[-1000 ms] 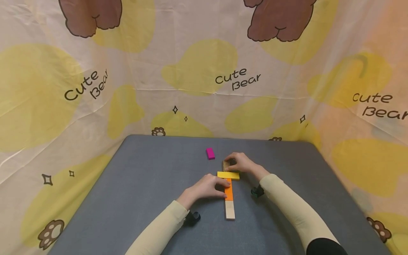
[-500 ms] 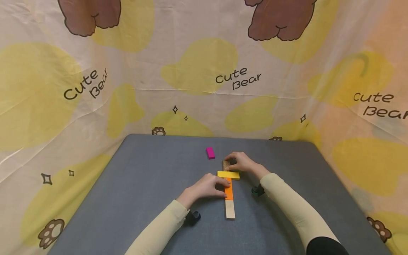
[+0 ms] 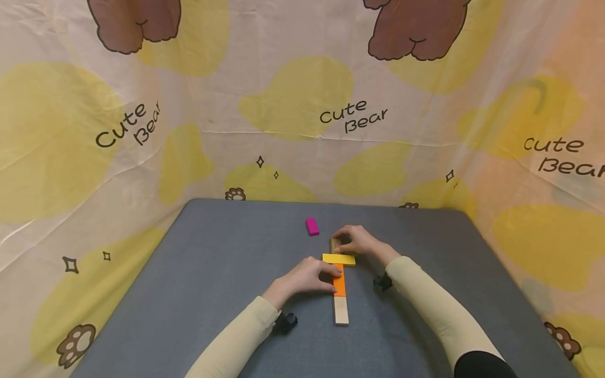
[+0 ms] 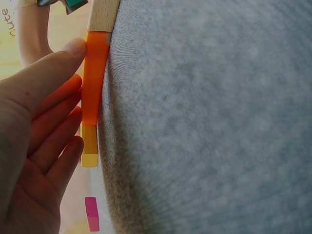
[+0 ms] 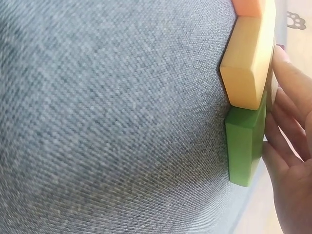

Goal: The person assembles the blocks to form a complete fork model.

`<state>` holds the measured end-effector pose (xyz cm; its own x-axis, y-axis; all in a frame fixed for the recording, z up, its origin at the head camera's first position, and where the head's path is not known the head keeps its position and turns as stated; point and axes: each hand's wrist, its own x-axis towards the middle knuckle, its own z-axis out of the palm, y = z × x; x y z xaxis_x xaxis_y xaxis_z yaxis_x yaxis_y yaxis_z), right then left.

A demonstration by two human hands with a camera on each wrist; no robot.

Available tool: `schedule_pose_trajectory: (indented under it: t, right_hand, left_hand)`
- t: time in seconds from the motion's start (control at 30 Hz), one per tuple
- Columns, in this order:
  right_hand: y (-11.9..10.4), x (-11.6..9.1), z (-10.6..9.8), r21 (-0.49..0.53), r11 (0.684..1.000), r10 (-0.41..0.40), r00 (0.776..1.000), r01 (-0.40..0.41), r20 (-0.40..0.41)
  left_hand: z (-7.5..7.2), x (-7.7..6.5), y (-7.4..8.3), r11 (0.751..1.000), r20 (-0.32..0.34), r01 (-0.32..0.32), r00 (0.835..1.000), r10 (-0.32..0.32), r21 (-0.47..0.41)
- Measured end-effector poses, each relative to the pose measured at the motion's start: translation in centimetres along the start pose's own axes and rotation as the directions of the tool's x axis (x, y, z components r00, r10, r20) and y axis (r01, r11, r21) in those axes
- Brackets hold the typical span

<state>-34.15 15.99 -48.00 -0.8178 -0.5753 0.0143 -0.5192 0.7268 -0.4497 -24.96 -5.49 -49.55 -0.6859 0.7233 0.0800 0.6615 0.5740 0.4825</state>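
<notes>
My left hand (image 3: 307, 276) rests its thumb and fingertips on the orange block (image 3: 340, 287), along its left side and top. Beyond it, a yellow block (image 3: 338, 260) lies crosswise. On its far side my right hand (image 3: 361, 241) holds a brown wooden block (image 3: 334, 244) between thumb and fingers. A green block (image 5: 241, 146) sits against the yellow one in the right wrist view, touched by a fingertip; the hand hides it in the head view. Whether the brown block lies on or beside the green one, I cannot tell.
A pale wooden block (image 3: 341, 311) continues the row towards me, touching the orange one. Apart from the row, a magenta block (image 3: 312, 227) lies at the back. The grey tabletop (image 3: 227, 252) meets a patterned cloth (image 3: 293, 105) behind.
</notes>
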Motion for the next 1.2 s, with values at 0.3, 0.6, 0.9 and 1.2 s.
schedule_pose_trajectory:
  t: [0.3, 0.6, 0.9, 1.2]
  right_hand:
    - [-0.1, 0.0, -0.1, -0.009, 1.000, -0.002, 1.000, 0.002, 0.011]
    - [-0.4, 0.2, -0.7, 0.050, 0.997, 0.050, 0.999, -0.051, 0.004]
    - [-0.9, 0.2, -0.9, 0.076, 0.996, 0.044, 0.999, -0.042, -0.019]
    - [-2.1, -2.1, -0.6, 0.029, 0.999, -0.035, 0.997, 0.038, -0.075]
  left_hand:
    - [0.0, 0.0, 0.0, 1.000, 0.009, 0.012, 1.000, -0.012, -0.001]
    - [0.2, 0.0, 0.0, 1.000, 0.020, 0.019, 1.000, -0.018, -0.025]
    - [0.2, 0.1, 0.1, 1.000, 0.009, 0.010, 1.000, -0.010, -0.013]
    - [-0.4, 0.0, 0.5, 1.000, 0.020, 0.009, 1.000, -0.009, 0.014]
